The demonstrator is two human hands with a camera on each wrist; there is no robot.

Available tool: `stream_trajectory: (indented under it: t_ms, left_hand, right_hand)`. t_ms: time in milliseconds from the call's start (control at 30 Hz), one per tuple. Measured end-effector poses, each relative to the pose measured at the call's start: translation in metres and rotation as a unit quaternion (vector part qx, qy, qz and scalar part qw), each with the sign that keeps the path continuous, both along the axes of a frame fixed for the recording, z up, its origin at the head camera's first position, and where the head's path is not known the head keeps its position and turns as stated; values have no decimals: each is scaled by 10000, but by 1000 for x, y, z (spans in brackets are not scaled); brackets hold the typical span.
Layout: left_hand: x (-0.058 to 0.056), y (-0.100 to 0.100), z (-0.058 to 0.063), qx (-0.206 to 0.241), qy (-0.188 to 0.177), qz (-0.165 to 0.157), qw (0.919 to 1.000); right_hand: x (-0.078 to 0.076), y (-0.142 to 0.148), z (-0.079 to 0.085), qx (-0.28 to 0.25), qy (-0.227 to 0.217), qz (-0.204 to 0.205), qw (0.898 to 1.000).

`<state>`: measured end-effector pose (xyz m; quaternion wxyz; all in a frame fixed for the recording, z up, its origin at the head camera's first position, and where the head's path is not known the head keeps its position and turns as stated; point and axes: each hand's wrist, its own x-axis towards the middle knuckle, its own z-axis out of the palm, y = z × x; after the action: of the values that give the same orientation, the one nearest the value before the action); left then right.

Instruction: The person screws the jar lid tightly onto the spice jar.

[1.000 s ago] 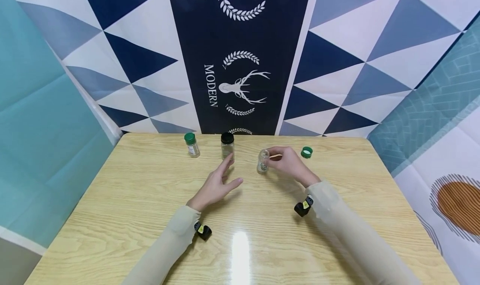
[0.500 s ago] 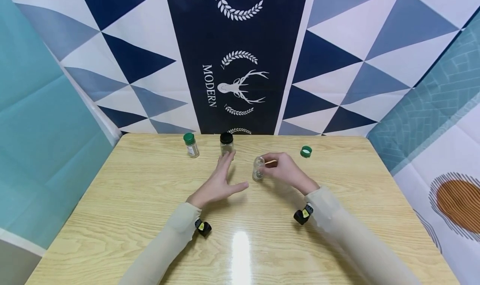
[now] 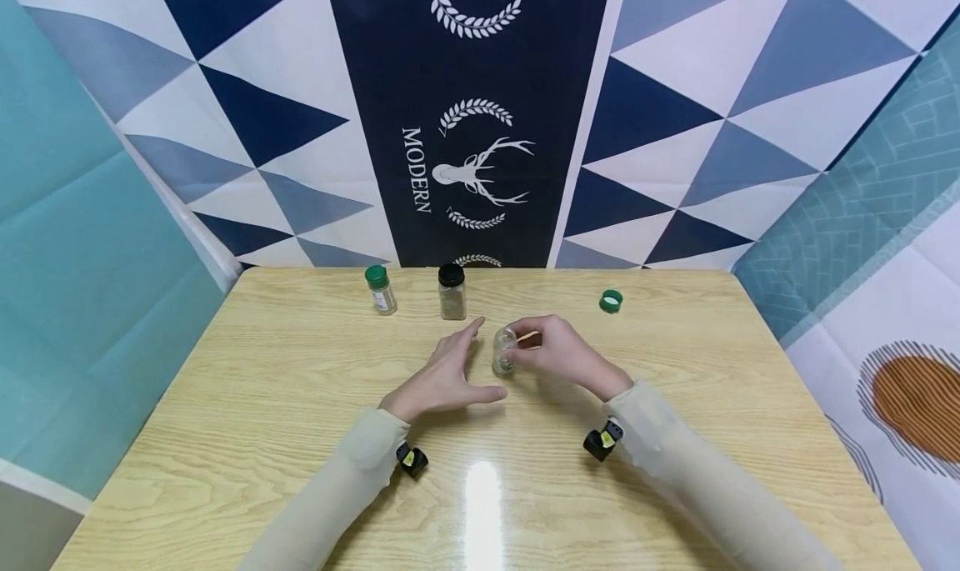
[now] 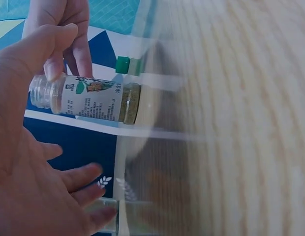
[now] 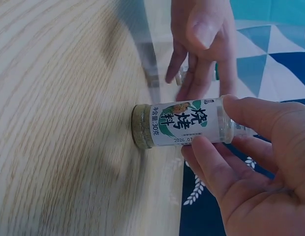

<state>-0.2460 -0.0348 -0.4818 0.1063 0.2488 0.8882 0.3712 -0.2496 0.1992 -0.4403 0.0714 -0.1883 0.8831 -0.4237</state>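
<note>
My right hand [image 3: 558, 353] grips a small clear seasoning jar [image 5: 179, 123] around its upper part. The jar has no lid on, carries a white label, and shows a layer of brownish powder at its base. Close by on the left, my left hand [image 3: 446, 375] has its thumb and fingers spread apart, with nothing in its grasp. In the left wrist view the jar's bare threaded neck [image 4: 40, 92] shows beyond the left thumb. A green cap [image 3: 611, 302] lies on the table to the right of the right hand.
A black-lidded jar [image 3: 452, 294] stands behind the left hand. Further left is a green-capped seasoning jar [image 3: 382, 291]. Both are near the back edge of the wooden table [image 3: 247, 404], where a patterned cloth [image 3: 480, 121] rises.
The right hand has brought the jar left and nearer. My left hand has drawn back from in front of the black-lidded jar and shifted slightly right, its fingers spread.
</note>
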Motion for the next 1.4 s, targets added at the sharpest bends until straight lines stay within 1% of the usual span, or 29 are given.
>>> stream_trajectory:
  t_ms: [200, 367, 500, 600, 800, 967, 1133, 1400]
  left_hand:
    - [-2, 1, -3, -192, 32, -77, 9998]
    - [-3, 3, -6, -76, 132, -127, 9998]
    - [-5, 5, -7, 89, 323, -252, 9991]
    - [-6, 6, -8, 188, 371, -315, 9986]
    - [-6, 7, -10, 318, 361, -285, 9984]
    - [-6, 7, -11, 356, 355, -172, 9986]
    - [-6, 6, -13, 396, 424, -118, 9982]
    - [-5, 4, -13, 470, 391, -114, 9981]
  right_hand:
    - [2, -1, 2, 70, 16, 89, 9999]
    - [3, -3, 2, 74, 9, 81, 9999]
    - [4, -4, 2, 25, -10, 99, 9999]
    - [5, -5, 2, -38, -41, 127, 9999]
    - [6, -7, 1, -86, -54, 146, 9998]
    - [8, -8, 1, -121, -141, 139, 9997]
    - [9, -8, 0, -138, -201, 126, 9996]
    - [9, -8, -5, -127, 3, 24, 9999]
